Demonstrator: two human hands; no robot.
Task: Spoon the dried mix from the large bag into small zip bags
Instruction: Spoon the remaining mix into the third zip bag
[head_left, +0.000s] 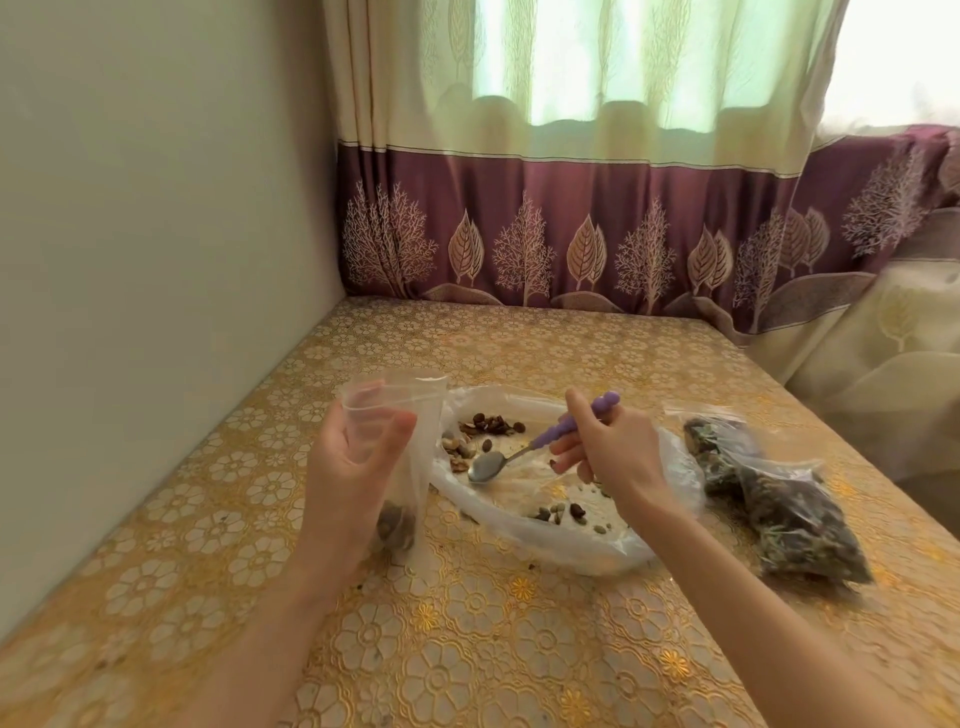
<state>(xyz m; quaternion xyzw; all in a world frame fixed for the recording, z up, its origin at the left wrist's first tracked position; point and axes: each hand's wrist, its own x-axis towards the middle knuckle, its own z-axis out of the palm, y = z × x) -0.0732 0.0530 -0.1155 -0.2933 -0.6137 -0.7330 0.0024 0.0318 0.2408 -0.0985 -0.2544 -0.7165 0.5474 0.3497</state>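
Scooping step: your left hand (353, 467) pinches the small clear zip bag (402, 457) upright, right hand (605, 447) grips the purple-handled metal spoon (511, 457), empty over the large clear plastic bag (545, 499); next, gather scattered dried mix (491, 427).

purple-handled spoon (524, 451), gold floral tablecloth (519, 649)

Filled bags (779, 506) at right blurred, contents unclear. Left hand (348, 467) hides part of small zip bag (410, 467). Forearms cut by bottom edge.
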